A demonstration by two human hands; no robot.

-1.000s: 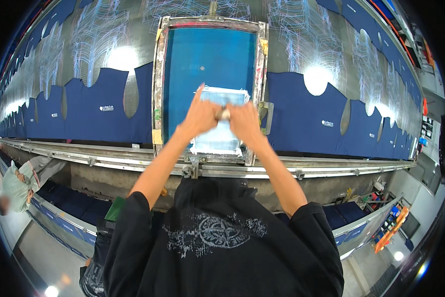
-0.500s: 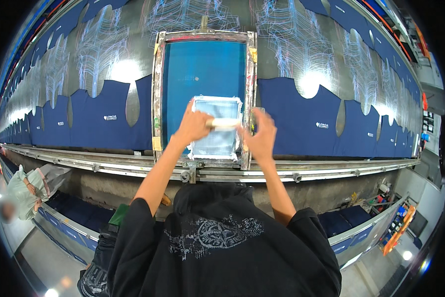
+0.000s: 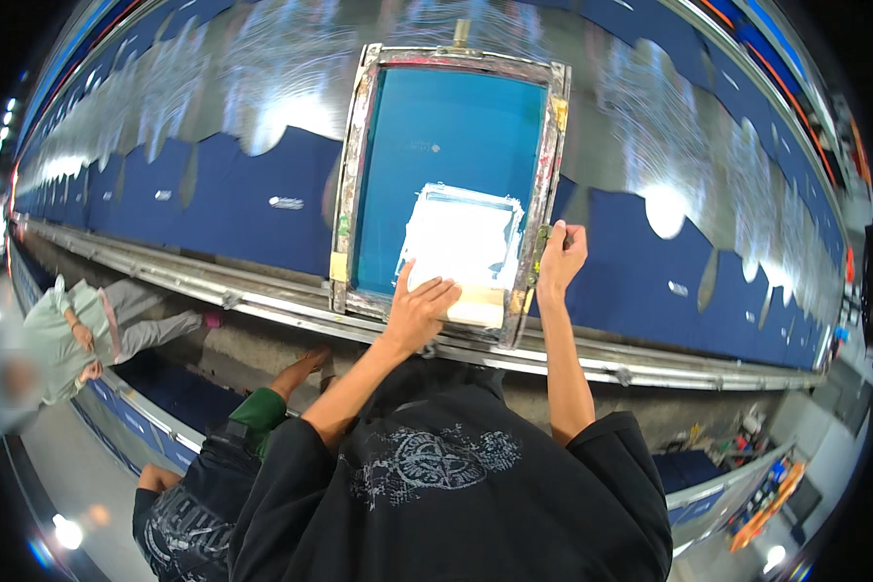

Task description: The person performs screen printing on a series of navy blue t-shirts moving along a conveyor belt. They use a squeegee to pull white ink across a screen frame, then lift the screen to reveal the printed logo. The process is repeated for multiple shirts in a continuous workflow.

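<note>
Screen frame (image 3: 359, 184) lies flat on a long table (image 3: 640, 145), its near end at the table's front edge, over a row of blue cloth pieces (image 3: 232, 209). Frame is metal, paint-stained, w/ tape bits at corners; mesh (image 3: 446, 136) inside is teal. White ink patch (image 3: 461, 238) sits in the mesh's near-right part, smeared edges.

L hand (image 3: 419, 308): flat, fingers spread wide, palm down on a pale squeegee (image 3: 475, 306) at the near edge of the ink patch, just inside the frame's near rail. R hand (image 3: 560, 260): closed round the frame's right rail near its near-right corner, thumb up.

Table: glossy grey top, strong lamp glare in streaks, blue cloths laid side by side along the front edge both ways from the frame, each w/ a small white mark. Metal rail (image 3: 262, 291) runs along the front edge.

Room: below the rail, a lower shelf w/ more blue cloth. A person in pale green (image 3: 77, 325) sits low at far left; another in black shirt, green shorts (image 3: 252, 412) is close by on the left. Orange crate (image 3: 766, 504) and clutter on floor at lower right.
</note>
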